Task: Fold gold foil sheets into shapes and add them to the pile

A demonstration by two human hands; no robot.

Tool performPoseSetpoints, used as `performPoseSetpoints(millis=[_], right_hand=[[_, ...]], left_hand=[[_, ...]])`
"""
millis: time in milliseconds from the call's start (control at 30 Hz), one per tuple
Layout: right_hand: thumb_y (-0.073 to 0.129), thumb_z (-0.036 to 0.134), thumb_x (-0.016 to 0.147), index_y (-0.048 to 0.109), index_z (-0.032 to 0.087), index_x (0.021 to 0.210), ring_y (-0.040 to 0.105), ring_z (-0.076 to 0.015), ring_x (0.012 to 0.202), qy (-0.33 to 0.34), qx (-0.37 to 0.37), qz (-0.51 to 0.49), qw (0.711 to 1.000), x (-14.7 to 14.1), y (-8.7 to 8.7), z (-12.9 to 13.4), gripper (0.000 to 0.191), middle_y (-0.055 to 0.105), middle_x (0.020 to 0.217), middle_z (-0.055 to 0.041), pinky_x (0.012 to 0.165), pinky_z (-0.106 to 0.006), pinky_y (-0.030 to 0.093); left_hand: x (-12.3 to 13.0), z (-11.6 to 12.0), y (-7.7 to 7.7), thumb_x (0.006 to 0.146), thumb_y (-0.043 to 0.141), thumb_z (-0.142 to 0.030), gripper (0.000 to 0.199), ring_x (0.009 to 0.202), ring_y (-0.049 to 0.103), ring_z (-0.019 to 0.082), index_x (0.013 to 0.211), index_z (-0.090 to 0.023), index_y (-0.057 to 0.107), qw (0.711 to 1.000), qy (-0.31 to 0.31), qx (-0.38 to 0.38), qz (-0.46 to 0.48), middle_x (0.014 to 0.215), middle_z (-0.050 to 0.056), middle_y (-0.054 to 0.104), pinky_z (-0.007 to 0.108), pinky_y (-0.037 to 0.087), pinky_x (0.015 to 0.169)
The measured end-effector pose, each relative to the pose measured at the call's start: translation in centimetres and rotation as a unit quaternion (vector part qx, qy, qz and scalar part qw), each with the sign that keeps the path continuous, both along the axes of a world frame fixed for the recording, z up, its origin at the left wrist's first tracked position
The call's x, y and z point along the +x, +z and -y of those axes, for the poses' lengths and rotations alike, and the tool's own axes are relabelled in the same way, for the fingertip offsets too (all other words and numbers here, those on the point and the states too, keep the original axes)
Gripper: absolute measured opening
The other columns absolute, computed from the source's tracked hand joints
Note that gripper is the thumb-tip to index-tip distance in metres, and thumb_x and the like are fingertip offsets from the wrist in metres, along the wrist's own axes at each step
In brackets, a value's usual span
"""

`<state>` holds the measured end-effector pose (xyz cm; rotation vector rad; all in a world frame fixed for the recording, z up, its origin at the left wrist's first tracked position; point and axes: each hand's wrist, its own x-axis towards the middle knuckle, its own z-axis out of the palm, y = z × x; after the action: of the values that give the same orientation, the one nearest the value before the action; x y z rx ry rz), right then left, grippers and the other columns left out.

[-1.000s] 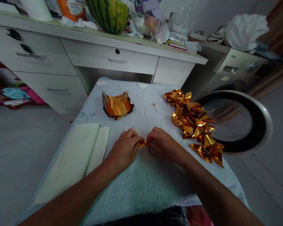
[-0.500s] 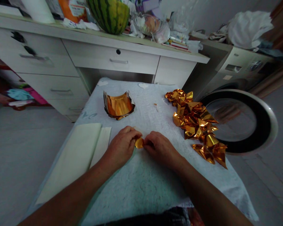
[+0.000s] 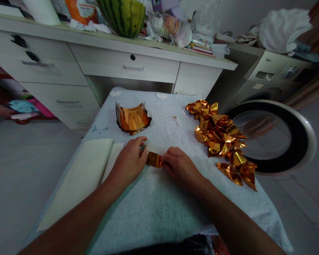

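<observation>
Between my hands is a small piece of gold foil paper [image 3: 154, 159], lying low over the cloth-covered table [image 3: 154, 209]. My left hand [image 3: 131, 158] pinches the foil's left end between thumb and fingers. At the right end, the bent fingers of my right hand [image 3: 179, 166] are closed on the same foil; their tips are partly hidden. Beyond my left hand stands a curved stack of gold foil sheets [image 3: 134, 118]. Folded gold foil pieces [image 3: 219, 136] lie heaped along the table's right side.
Folded pale paper [image 3: 78, 180] lies at the table's left, partly beneath my left arm. A counter with drawers [image 3: 133, 67] runs across the back, carrying a cut watermelon [image 3: 122, 17]. At the right, a washing machine's round door [image 3: 271, 136] hangs open beside the table.
My left hand has shifted slightly left and spread its fingers more. The foil between my hands now shows as a longer, flatter strip. My right hand has barely moved.
</observation>
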<state>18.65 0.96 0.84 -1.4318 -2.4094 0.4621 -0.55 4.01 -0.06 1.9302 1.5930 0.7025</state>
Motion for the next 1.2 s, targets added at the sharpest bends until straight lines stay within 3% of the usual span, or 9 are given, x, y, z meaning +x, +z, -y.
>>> performPoseSetpoints(millis=[267, 400, 567, 700, 800, 900, 1000, 1100, 1200], right_hand=[[0.049, 0.007, 0.088, 0.064, 0.018, 0.085, 0.054, -0.0179, 0.086, -0.033, -0.001, -0.016, 0.999, 0.2, -0.4, -0.4, 0.019, 0.061, 0.089, -0.005, 0.078, -0.03, 0.044], [0.058, 0.013, 0.082, 0.06, 0.019, 0.094, 0.053, -0.0205, 0.092, -0.03, 0.028, -0.058, 0.997, 0.3, -0.5, -0.1, 0.014, 0.061, 0.095, -0.0051, 0.084, -0.034, 0.044], [0.067, 0.024, 0.08, 0.056, 0.017, 0.108, 0.051, -0.0238, 0.1, -0.026, 0.043, -0.08, 0.996, 0.4, -0.4, -0.2, 0.031, 0.061, 0.109, -0.0087, 0.089, -0.038, 0.043], [0.064, 0.017, 0.079, 0.059, 0.019, 0.105, 0.052, -0.0236, 0.105, -0.01, 0.047, -0.079, 0.996, 0.4, -0.8, -0.5, 0.027, 0.06, 0.113, -0.0087, 0.092, -0.038, 0.043], [0.062, 0.013, 0.08, 0.061, 0.019, 0.103, 0.054, -0.0225, 0.105, 0.004, 0.046, -0.075, 0.996, 0.4, -1.2, -0.6, 0.024, 0.062, 0.114, -0.0084, 0.091, -0.037, 0.043], [0.06, 0.011, 0.081, 0.063, 0.019, 0.099, 0.056, -0.0212, 0.104, 0.011, 0.049, -0.075, 0.996, 0.5, -1.5, -0.7, 0.02, 0.064, 0.112, -0.0074, 0.092, -0.036, 0.042], [0.059, 0.01, 0.08, 0.064, 0.019, 0.094, 0.058, -0.0205, 0.101, 0.016, 0.056, -0.076, 0.995, 0.6, -1.5, -0.8, 0.017, 0.066, 0.108, -0.0067, 0.091, -0.036, 0.043], [0.059, 0.007, 0.079, 0.063, 0.019, 0.093, 0.059, -0.0198, 0.097, 0.031, 0.064, -0.082, 0.994, 0.6, -1.6, -0.9, 0.019, 0.067, 0.102, -0.0055, 0.088, -0.035, 0.044], [0.056, 0.003, 0.079, 0.063, 0.019, 0.095, 0.06, -0.0197, 0.097, 0.043, 0.073, -0.088, 0.993, 0.5, -1.7, -1.0, 0.024, 0.066, 0.1, -0.0048, 0.088, -0.035, 0.044]], left_hand=[[-0.3, 0.2, 0.5, 0.084, 0.049, -0.022, 0.045, 0.067, 0.06, 0.018, 0.129, -0.02, 0.049, 0.998, -0.015, -0.05, 0.044, 0.072, -0.002, 0.059, 0.029, 0.043, 0.062], [-0.1, 0.3, 0.1, 0.084, 0.049, -0.022, 0.048, 0.066, 0.06, 0.016, 0.132, -0.022, 0.044, 0.99, -0.012, -0.066, 0.122, 0.072, -0.004, 0.057, 0.028, 0.043, 0.062], [0.8, 0.8, 0.3, 0.082, 0.049, -0.019, 0.049, 0.061, 0.063, 0.013, 0.129, -0.024, 0.041, 0.955, -0.009, -0.163, 0.246, 0.075, -0.004, 0.057, 0.026, 0.044, 0.055], [1.7, 1.3, 1.1, 0.079, 0.05, -0.017, 0.054, 0.059, 0.063, 0.012, 0.131, -0.023, 0.034, 0.918, 0.005, -0.236, 0.317, 0.083, -0.002, 0.06, 0.024, 0.045, 0.05], [1.7, 1.5, 1.3, 0.08, 0.051, -0.02, 0.058, 0.059, 0.063, 0.013, 0.134, -0.022, 0.03, 0.915, -0.001, -0.253, 0.314, 0.085, 0.0, 0.061, 0.025, 0.046, 0.05], [1.1, 1.6, 1.1, 0.082, 0.053, -0.025, 0.056, 0.064, 0.063, 0.016, 0.134, -0.023, 0.034, 0.954, -0.028, -0.206, 0.216, 0.094, 0.003, 0.063, 0.031, 0.05, 0.057], [0.3, 1.7, 0.9, 0.078, 0.064, -0.032, 0.057, 0.095, 0.062, 0.024, 0.131, -0.023, 0.044, 0.992, -0.06, -0.077, 0.08, 0.111, 0.007, 0.059, 0.043, 0.051, 0.086], [-0.1, 1.8, 0.7, 0.07, 0.074, -0.032, 0.058, 0.119, 0.048, 0.03, 0.123, -0.023, 0.053, 0.993, -0.107, 0.04, -0.007, 0.123, 0.008, 0.049, 0.048, 0.042, 0.102], [0.0, 1.8, 0.6, 0.071, 0.07, -0.019, 0.04, 0.114, 0.049, 0.028, 0.109, -0.023, 0.058, 0.979, -0.179, 0.077, -0.056, 0.118, 0.007, 0.052, 0.045, 0.044, 0.098]])
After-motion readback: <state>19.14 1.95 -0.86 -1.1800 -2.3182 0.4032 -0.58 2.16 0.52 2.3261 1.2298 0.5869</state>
